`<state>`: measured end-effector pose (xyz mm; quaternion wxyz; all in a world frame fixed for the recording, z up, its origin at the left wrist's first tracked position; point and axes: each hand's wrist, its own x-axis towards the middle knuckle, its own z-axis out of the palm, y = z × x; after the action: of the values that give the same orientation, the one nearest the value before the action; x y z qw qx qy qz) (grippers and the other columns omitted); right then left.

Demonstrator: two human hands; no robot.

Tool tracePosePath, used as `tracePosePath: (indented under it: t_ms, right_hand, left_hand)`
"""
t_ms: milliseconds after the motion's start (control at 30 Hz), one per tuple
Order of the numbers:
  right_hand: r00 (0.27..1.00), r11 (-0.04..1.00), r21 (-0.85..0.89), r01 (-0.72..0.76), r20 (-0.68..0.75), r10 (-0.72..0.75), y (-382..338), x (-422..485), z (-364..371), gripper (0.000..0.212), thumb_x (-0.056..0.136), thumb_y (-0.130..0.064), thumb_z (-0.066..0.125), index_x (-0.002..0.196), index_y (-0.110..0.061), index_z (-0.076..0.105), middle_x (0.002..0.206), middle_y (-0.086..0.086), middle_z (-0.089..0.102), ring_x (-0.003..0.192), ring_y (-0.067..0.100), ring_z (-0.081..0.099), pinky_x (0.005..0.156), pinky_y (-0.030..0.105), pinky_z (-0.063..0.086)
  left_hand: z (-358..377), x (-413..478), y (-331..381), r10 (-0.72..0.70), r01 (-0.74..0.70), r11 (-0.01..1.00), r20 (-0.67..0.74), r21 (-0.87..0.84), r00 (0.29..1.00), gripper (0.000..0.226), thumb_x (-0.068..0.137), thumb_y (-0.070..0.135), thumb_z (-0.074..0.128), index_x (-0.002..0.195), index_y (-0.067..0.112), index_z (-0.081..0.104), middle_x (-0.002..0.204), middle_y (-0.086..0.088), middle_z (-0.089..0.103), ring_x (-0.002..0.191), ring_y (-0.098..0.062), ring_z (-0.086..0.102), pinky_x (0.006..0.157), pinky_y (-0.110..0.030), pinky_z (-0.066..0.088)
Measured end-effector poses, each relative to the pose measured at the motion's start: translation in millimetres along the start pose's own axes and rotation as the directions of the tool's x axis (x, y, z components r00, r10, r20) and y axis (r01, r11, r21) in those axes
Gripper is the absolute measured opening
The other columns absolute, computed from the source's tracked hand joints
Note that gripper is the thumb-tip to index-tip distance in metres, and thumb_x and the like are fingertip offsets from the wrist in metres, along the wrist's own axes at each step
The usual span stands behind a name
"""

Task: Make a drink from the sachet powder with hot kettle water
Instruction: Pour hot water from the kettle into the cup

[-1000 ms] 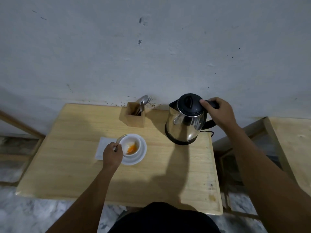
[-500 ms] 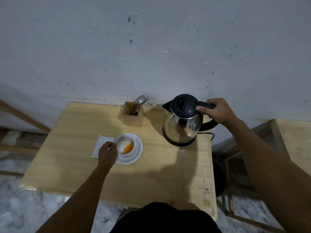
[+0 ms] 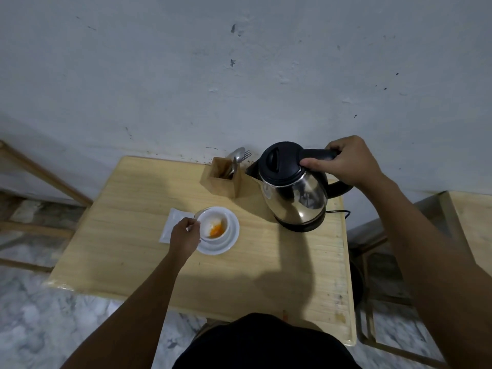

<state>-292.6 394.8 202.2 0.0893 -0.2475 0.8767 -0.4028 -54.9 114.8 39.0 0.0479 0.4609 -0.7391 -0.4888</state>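
Note:
A white cup point(image 3: 213, 222) with orange powder point(image 3: 217, 230) in its bottom stands on a white saucer point(image 3: 232, 235) on the wooden table point(image 3: 266, 262). My left hand point(image 3: 185, 235) is closed on the cup's left side. A white sachet point(image 3: 173, 222) lies flat just left of the saucer, partly under that hand. The steel kettle point(image 3: 295, 195) with a black lid is at the back right, leaning with its spout to the left. My right hand point(image 3: 346, 163) grips its black handle. Whether the kettle still rests on its base cannot be told.
A wooden cutlery holder point(image 3: 225, 178) with a spoon and a fork stands against the wall, just left of the kettle's spout. A black cord point(image 3: 338, 212) trails off the table's right edge. Another wooden table point(image 3: 474, 222) stands to the right.
The kettle has shifted left toward the cutlery holder and tipped, my right hand still on its handle. My left hand has stayed at the cup.

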Motion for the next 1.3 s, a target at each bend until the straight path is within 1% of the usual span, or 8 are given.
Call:
tracePosePath:
  t_ms: [100, 200, 333, 400, 533, 1000, 1167, 1300]
  right_hand:
    - [0.998, 0.991, -0.127, 0.045, 0.056, -0.038, -26.9, -1.6, 7.0, 0.067, 0.054, -0.070, 0.078, 0.048, -0.010, 0.049, 0.045, -0.002, 0.042, 0.044, 0.013, 0.042, 0.048, 0.028, 0.031]
    - [0.995, 0.971, -0.237, 0.039, 0.103, -0.014, -48.5, -4.7, 19.6, 0.066, 0.051, -0.076, 0.075, 0.055, -0.012, 0.060, 0.051, 0.000, 0.054, 0.050, 0.015, 0.054, 0.049, 0.028, 0.037]
    - [0.990, 0.938, -0.341, 0.067, 0.138, -0.020, -71.6, -7.4, 37.1, 0.059, 0.055, -0.076, 0.074, 0.072, -0.020, 0.063, 0.066, -0.006, 0.062, 0.064, 0.010, 0.060, 0.057, 0.029, 0.045]
    - [0.986, 0.910, -0.405, 0.092, 0.165, -0.026, -84.6, -7.0, 44.3, 0.057, 0.058, -0.076, 0.072, 0.078, -0.024, 0.059, 0.072, -0.012, 0.060, 0.068, 0.007, 0.058, 0.060, 0.029, 0.044]
    - [0.965, 0.839, -0.517, 0.171, 0.259, -0.037, -106.8, -4.2, 60.2, 0.055, 0.063, -0.076, 0.069, 0.080, -0.025, 0.057, 0.074, -0.016, 0.056, 0.072, 0.009, 0.055, 0.062, 0.030, 0.039]
    - [0.879, 0.647, -0.678, 0.348, 0.475, 0.025, -155.2, 11.9, 104.9, 0.053, 0.066, -0.074, 0.067, 0.075, -0.025, 0.049, 0.071, -0.009, 0.054, 0.066, 0.011, 0.051, 0.055, 0.028, 0.033]
    - [0.866, 0.618, -0.696, 0.364, 0.498, 0.051, -163.3, 19.6, 114.8, 0.053, 0.064, -0.075, 0.067, 0.071, -0.027, 0.046, 0.070, -0.011, 0.054, 0.063, 0.008, 0.049, 0.057, 0.029, 0.035]
    - [0.859, 0.600, -0.708, 0.373, 0.508, 0.065, -168.1, 22.0, 117.0, 0.051, 0.064, -0.075, 0.068, 0.071, -0.029, 0.046, 0.070, -0.012, 0.054, 0.063, 0.008, 0.049, 0.059, 0.030, 0.038]
  left_hand:
    - [-2.9, 1.5, 0.6, 0.026, -0.025, 0.999, 0.031, -0.037, 0.999, 0.020, 0.094, 0.021, 0.054, 0.102, 0.005, 0.063, 0.090, -0.016, 0.067, 0.067, -0.027, 0.063, 0.074, -0.034, 0.049]
    - [-8.2, 3.4, -0.5, 0.052, -0.048, 0.997, 0.069, -0.057, 0.996, 0.022, 0.095, 0.018, 0.055, 0.109, 0.003, 0.062, 0.097, -0.015, 0.065, 0.071, -0.033, 0.063, 0.069, -0.032, 0.050]
    - [-15.4, 5.7, -4.8, 0.063, -0.049, 0.993, 0.128, -0.106, 0.990, 0.021, 0.094, 0.015, 0.056, 0.111, 0.004, 0.063, 0.093, -0.016, 0.065, 0.062, -0.023, 0.061, 0.068, -0.031, 0.051]
    - [-19.1, 7.6, -6.9, 0.062, -0.043, 0.992, 0.162, -0.116, 0.985, 0.021, 0.094, 0.013, 0.054, 0.110, 0.006, 0.064, 0.089, -0.017, 0.066, 0.064, -0.021, 0.061, 0.074, -0.035, 0.051]
    - [-26.3, 12.0, -10.4, 0.080, -0.054, 0.991, 0.229, -0.120, 0.970, 0.022, 0.095, 0.014, 0.053, 0.113, 0.007, 0.063, 0.083, -0.014, 0.066, 0.065, -0.019, 0.061, 0.066, -0.029, 0.051]
    - [-29.9, 23.8, -17.9, 0.133, -0.110, 0.989, 0.283, -0.097, 0.950, 0.023, 0.094, 0.016, 0.056, 0.113, 0.007, 0.065, 0.109, -0.018, 0.066, 0.064, -0.019, 0.060, 0.059, -0.025, 0.048]
    - [-30.1, 25.2, -17.7, 0.142, -0.117, 0.988, 0.295, -0.100, 0.945, 0.023, 0.094, 0.014, 0.056, 0.112, 0.004, 0.066, 0.106, -0.015, 0.065, 0.072, -0.024, 0.059, 0.064, -0.029, 0.049]
    - [-29.7, 26.8, -19.4, 0.145, -0.119, 0.987, 0.304, -0.104, 0.942, 0.025, 0.094, 0.014, 0.055, 0.116, 0.003, 0.064, 0.102, -0.015, 0.064, 0.062, -0.019, 0.058, 0.058, -0.026, 0.049]
